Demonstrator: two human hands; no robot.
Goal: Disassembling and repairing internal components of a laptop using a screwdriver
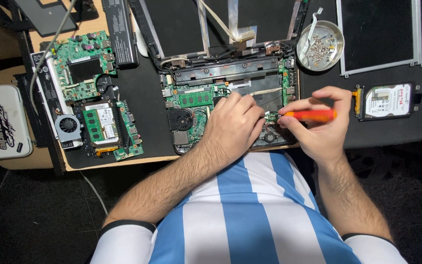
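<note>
My right hand (318, 122) pinches an orange screwdriver (311, 115), its tip pointing toward nine o'clock at the lower right corner of the opened laptop (230, 93). My left hand (233, 124) rests curled on the laptop's board, fingers closed, holding nothing I can see. A metal dish of screws (320, 46) sits at twelve o'clock from the screwdriver.

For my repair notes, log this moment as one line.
right hand: grips orange screwdriver, tip at opened laptop | left hand: rests on laptop | screw dish: behind, right
</note>
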